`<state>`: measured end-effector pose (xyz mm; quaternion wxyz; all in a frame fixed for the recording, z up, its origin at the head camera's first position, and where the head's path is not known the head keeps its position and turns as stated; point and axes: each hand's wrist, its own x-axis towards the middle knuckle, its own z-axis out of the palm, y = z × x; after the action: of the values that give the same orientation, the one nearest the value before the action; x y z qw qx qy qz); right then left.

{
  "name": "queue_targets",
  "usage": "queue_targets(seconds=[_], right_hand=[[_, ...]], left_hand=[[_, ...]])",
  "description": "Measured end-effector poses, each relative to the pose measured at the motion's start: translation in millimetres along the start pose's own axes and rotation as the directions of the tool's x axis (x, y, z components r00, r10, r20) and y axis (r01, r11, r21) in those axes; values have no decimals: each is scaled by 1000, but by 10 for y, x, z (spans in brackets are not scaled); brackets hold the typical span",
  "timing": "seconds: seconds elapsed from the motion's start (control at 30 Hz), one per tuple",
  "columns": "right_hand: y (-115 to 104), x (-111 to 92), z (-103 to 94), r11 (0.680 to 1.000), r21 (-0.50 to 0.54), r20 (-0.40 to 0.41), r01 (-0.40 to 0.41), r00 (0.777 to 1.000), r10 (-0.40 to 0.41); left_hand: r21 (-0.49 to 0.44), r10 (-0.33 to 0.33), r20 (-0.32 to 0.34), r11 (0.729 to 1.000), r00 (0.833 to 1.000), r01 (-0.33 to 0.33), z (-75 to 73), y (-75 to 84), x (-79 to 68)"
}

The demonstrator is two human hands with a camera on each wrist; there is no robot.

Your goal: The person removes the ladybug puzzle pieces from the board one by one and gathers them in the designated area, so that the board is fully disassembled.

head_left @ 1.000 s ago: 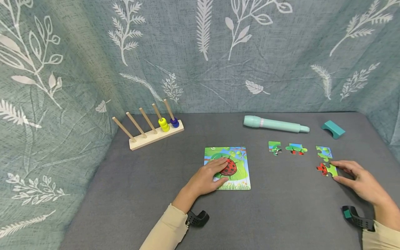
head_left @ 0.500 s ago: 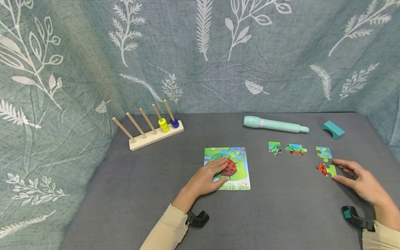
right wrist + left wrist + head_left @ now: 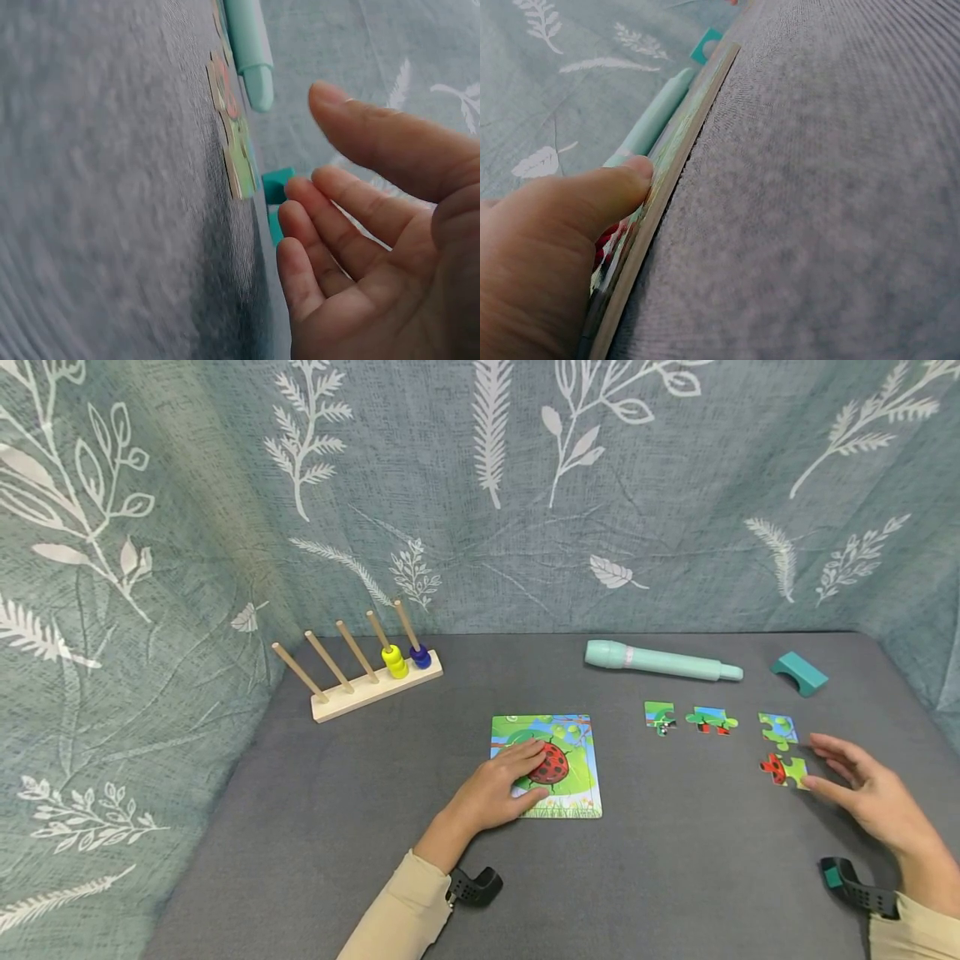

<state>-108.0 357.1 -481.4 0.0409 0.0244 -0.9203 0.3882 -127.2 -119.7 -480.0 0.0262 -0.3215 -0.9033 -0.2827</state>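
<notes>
A square ladybug puzzle board [image 3: 573, 785] lies flat on the table's middle, and my left hand [image 3: 487, 789] rests across its left part, hiding some of the picture. In the left wrist view the thumb [image 3: 619, 195] lies on the board's face near its edge. My right hand [image 3: 873, 789] is at the right, fingers parted and nothing held. Just left of its fingertips lies a red and green puzzle piece [image 3: 786, 770]. A blue and green piece [image 3: 778, 728] sits right above that one. Farther left are two more pieces, one green [image 3: 660, 716] and one with red patches [image 3: 711, 719].
A mint-green tube-shaped object [image 3: 660, 661] lies along the back of the table. Right of it is a teal arch block [image 3: 801, 672]. At the back left stands a wooden peg rack [image 3: 375, 689] with yellow and dark blue beads. A patterned curtain [image 3: 525, 552] hangs behind.
My right hand's fingers have spread and drawn back slightly from the red and green piece, which stays on the table. The left hand keeps its place on the board.
</notes>
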Motion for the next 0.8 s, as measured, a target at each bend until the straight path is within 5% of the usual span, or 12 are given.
queue_targets(seconds=[0.27, 0.5, 0.8], right_hand=[[-217, 21, -4, 998, 60, 96, 14, 995, -20], [-526, 41, 95, 975, 192, 167, 110, 975, -143], [-917, 177, 482, 920, 300, 203, 254, 925, -322]], left_hand=[[-12, 17, -86, 1000, 996, -18, -23, -66, -21], [-39, -9, -75, 999, 997, 6, -47, -124, -72], [-20, -69, -22, 997, 997, 68, -76, -163, -138]])
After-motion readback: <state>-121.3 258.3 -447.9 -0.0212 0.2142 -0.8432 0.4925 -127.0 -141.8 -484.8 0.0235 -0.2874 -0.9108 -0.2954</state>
